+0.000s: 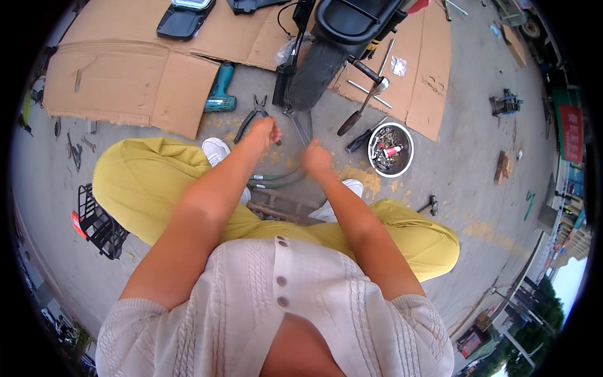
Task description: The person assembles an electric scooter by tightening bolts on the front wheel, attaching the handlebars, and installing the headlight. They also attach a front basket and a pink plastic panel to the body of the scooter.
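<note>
My left hand (pixel 266 131) is curled, its fingertips facing right. It is over one handle of dark pliers (pixel 254 115) whose jaws point away from me; whether it grips anything is hidden. My right hand (pixel 316 158) is closed and slightly blurred, at the near end of a grey long-handled tool (pixel 299 129). I cannot tell what, if anything, lies inside its fingers. A green cable or hose (pixel 276 182) curves on the ground between my feet. Just beyond, a black tyre (pixel 314 78) belongs to a vehicle with a black seat or cover (pixel 355 19).
Right of the tyre are a ratchet wrench (pixel 364 103), a screwdriver (pixel 358 142) and a white-rimmed bowl (pixel 411 151) of small metal parts. A teal power drill (pixel 221 91) lies beside cardboard (pixel 125 81) at left. A black rack (pixel 100 223) and a hammer (pixel 431 206) flank my knees.
</note>
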Action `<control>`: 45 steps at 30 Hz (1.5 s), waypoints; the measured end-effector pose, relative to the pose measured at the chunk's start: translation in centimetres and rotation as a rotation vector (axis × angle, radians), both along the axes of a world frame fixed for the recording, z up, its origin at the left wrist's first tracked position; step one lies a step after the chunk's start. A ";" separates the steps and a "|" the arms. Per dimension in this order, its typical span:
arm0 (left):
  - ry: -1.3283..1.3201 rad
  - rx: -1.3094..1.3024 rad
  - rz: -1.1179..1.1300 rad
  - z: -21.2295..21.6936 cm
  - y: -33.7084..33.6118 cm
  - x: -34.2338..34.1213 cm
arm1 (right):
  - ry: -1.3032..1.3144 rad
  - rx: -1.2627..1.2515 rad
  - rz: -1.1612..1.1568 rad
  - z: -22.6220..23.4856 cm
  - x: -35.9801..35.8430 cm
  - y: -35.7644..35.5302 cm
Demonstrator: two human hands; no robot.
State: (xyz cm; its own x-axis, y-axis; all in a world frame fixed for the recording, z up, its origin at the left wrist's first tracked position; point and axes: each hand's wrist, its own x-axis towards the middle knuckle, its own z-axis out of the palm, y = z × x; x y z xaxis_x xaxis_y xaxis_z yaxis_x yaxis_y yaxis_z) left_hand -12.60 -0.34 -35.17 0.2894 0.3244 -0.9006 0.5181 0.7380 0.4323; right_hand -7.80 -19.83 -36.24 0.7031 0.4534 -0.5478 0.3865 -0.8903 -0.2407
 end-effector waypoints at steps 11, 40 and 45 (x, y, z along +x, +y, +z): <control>-0.426 -0.629 0.449 0.8 -0.8 -0.1 | 1.738 0.767 -0.842 7.3 -2.7 -2.1; -0.460 0.215 0.265 7.9 -1.5 1.0 | 1.533 0.835 -0.707 10.3 -5.9 3.3; -0.565 0.109 0.253 8.2 -0.9 1.2 | 1.512 0.849 -0.647 10.8 -5.5 3.6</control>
State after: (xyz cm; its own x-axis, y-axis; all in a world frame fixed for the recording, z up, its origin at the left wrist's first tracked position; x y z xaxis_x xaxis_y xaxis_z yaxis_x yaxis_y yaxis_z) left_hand -11.39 -1.27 -26.94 0.6132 0.5262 -0.5892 0.0028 0.7444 0.6677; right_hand -13.28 -16.26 -25.47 0.0460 0.8020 -0.5956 -0.8678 -0.2633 -0.4215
